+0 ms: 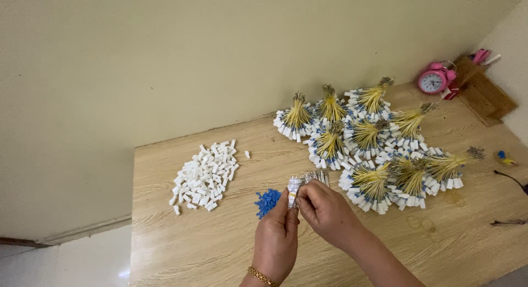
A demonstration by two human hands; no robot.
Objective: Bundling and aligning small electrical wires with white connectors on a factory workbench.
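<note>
- The left hand (pixel 278 237), a gold bracelet (pixel 262 276) at its wrist, has its grip clamped on a small bundle of wires (pixel 300 183); white tips show at the fingertips and silvery ends fan out to the right.
- The right hand (pixel 325 208) meets it from the right, thumb and forefinger pinched together on the same bundle.
- The bundle is held just above the wooden worktop (pixel 220 243), near its middle.
- Just left of the hands lies a little heap of blue pieces (pixel 267 201).
- Further left sits a pile of white plastic connectors (pixel 204 176), one stray piece beside it.
- To the right, finished bundles (pixel 374 146) of yellow wires with white and blue ends lie overlapping, fanned like small brooms.
- A pink alarm clock (pixel 434 79) stands at the far right corner by the wall, next to a wooden holder (pixel 484 94).
</note>
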